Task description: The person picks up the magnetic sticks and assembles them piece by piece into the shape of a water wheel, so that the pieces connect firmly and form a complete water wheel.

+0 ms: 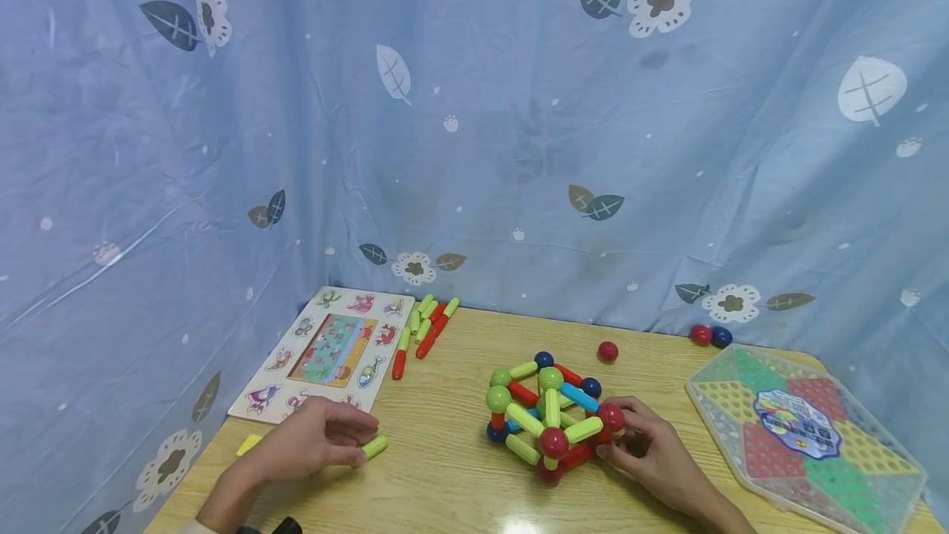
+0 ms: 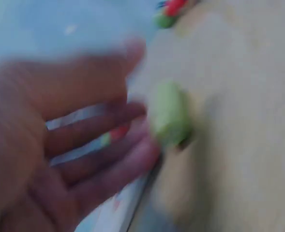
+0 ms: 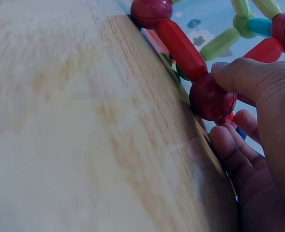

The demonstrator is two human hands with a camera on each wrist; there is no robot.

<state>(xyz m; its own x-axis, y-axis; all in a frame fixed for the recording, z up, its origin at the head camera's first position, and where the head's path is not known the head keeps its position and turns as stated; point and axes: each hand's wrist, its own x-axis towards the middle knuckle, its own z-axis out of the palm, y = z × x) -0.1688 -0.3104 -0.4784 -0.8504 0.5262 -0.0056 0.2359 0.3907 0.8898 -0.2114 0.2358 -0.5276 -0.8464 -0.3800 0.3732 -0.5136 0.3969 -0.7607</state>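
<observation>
- Left hand (image 1: 319, 439): fingers loosely spread just beside green rod (image 1: 375, 447), near desk's (image 1: 445, 476) left edge
- Right hand (image 1: 656, 456): fingers hold ball-and-rod frame (image 1: 552, 408), well in from back edge

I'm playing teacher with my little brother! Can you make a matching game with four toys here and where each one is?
1. Sea-animal puzzle board
2. Chinese checkers board
3. Lone green rod
4. Ball-and-rod model

A. Held by the right hand
B. Farthest right of the four
C. Next to the pile of red and green rods
D. At the left hand's fingertips

Pairs: 1-C, 2-B, 3-D, 4-A
</observation>
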